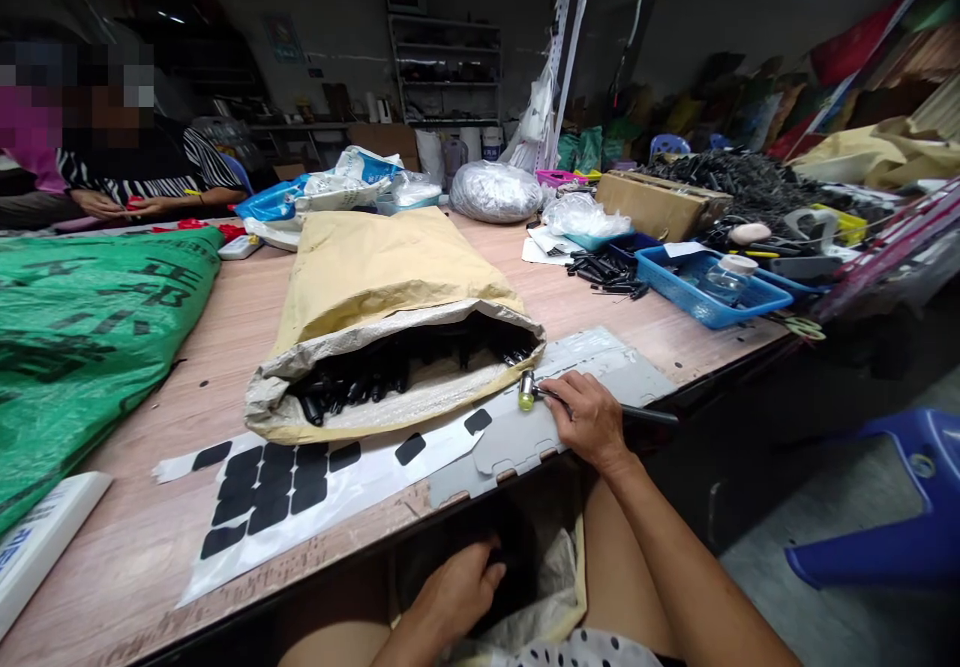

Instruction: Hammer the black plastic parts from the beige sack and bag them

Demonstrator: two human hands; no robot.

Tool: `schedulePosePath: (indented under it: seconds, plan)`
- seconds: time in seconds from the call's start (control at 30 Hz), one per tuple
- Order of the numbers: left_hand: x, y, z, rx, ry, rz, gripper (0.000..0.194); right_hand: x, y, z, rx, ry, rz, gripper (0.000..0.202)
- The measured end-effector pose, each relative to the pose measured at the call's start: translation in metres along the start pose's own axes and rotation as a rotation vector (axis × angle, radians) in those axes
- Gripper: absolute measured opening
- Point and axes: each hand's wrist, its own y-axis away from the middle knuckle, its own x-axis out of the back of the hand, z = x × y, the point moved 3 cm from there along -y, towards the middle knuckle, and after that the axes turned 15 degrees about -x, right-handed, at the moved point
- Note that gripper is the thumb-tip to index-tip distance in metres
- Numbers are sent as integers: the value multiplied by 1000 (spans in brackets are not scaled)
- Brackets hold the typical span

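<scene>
My right hand [589, 417] is closed round the dark handle of a small hammer [527, 391], whose silver head with a yellow-green tip rests over the grey cardboard sheet [600, 357] at the table edge. Below the edge, my left hand [465, 587] is over an open sack [566, 587] on the lap; its fingers are curled against dark contents, and what they hold cannot be made out. A tan paper sack [397, 257] lies open towards me with black tubular parts [352, 387] inside. Black rounded squares [274, 487] stick to a white sheet [217, 567] in front of it.
A green bag [97, 317] and a white box [45, 547] are at left. Blue tray [720, 317], loose black parts [607, 272] and a cardboard box [652, 209] stand at right. A blue stool [885, 537] is on the floor. Another person [142, 157] sits far left.
</scene>
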Motion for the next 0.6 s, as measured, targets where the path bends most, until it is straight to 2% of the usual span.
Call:
schedulePosePath:
  seconds: [0.07,0.1,0.17,0.23,0.33,0.37,0.4,0.5,0.53,0.6]
  plan:
    - [-10,-5,-11,29,16,-26,48,0,0,0,5,0,0,21]
    - [-9,-5,-8,15,0,-34,50,0,0,0,5,2,0,21]
    - [5,1,14,-61,-58,-48,50,0,0,1,3,8,-2,21]
    - [35,9,50,-208,-91,-64,41,-1,0,1,-1,11,-4,21]
    - [98,10,98,-448,24,0,28,-1,0,0,-5,13,-6,20]
    - [122,5,107,-492,21,63,26,0,0,0,-6,12,-7,20]
    - [147,-3,110,-510,-29,186,26,0,0,0,-8,9,-9,20]
    - [212,-38,99,-437,-269,646,26,0,-1,0,-14,-2,-14,20]
    - [226,-51,91,-371,-367,731,28,0,-1,0,-14,-5,-15,21]
    - [246,-75,77,-224,-545,790,34,-1,-1,1,-14,-11,-16,21]
